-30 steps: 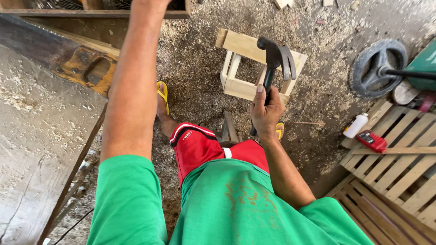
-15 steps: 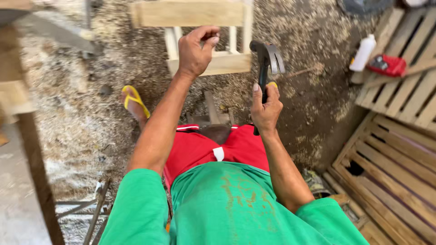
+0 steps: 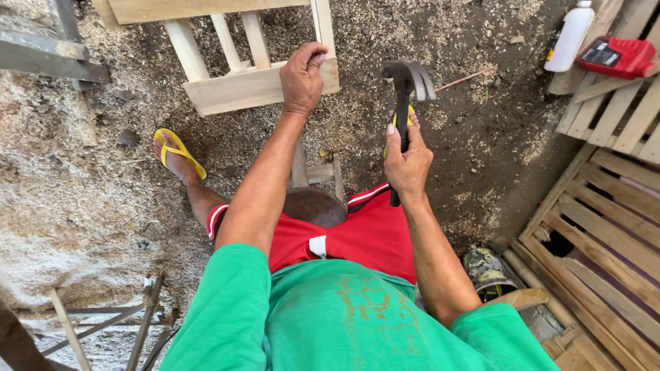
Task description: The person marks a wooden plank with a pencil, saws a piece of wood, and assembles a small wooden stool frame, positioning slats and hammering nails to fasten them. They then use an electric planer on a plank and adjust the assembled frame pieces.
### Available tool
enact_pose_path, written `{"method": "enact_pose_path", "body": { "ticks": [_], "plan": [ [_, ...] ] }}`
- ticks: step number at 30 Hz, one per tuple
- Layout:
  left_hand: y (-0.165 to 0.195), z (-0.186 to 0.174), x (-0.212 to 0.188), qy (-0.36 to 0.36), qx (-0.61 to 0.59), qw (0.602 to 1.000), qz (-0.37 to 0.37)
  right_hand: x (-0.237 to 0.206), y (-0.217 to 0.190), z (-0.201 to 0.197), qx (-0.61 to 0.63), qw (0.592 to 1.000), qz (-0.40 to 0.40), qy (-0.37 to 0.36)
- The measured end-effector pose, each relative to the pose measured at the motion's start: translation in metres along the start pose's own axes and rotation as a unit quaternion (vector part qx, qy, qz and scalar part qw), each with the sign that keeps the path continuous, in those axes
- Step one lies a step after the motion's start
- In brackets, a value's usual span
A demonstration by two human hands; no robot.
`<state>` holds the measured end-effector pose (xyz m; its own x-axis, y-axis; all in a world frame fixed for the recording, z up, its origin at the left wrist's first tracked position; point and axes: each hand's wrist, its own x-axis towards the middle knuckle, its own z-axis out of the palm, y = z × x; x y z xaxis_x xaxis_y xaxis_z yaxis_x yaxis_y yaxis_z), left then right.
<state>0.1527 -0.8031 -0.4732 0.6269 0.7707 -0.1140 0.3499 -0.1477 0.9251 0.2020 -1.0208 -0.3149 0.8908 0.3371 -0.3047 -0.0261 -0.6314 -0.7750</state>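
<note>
A pale wooden slatted frame [image 3: 237,89] lies on the sawdust-covered ground in front of me. My left hand [image 3: 302,77] grips its lower board near the right corner, beside an upright slat. My right hand [image 3: 407,161] holds a black claw hammer [image 3: 408,81] by its handle, head up and raised to the right of the frame, not touching the wood. I sit with red shorts and a green shirt, one foot in a yellow sandal [image 3: 177,152] at left.
Wooden pallets [image 3: 605,220] lie at the right. A white bottle [image 3: 572,34] and a red container [image 3: 615,56] rest at the top right. Metal rods [image 3: 103,323] sit at the lower left, a dark beam [image 3: 48,58] at the upper left.
My left arm came down from far ahead and took hold of the frame's lower board. The view tilted down and closer. The hammer stays raised in my right hand.
</note>
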Motion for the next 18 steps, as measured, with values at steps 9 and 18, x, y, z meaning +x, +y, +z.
{"method": "enact_pose_path", "body": {
  "ticks": [9, 18],
  "plan": [
    [-0.041, 0.017, -0.002, -0.051, 0.063, 0.993, 0.085, 0.014, 0.017, 0.012, -0.068, 0.994, -0.056, -0.062],
    [-0.055, 0.020, -0.001, -0.055, 0.087, 0.987, 0.122, 0.015, -0.003, 0.009, -0.031, 0.995, -0.071, -0.070]
  ]
}}
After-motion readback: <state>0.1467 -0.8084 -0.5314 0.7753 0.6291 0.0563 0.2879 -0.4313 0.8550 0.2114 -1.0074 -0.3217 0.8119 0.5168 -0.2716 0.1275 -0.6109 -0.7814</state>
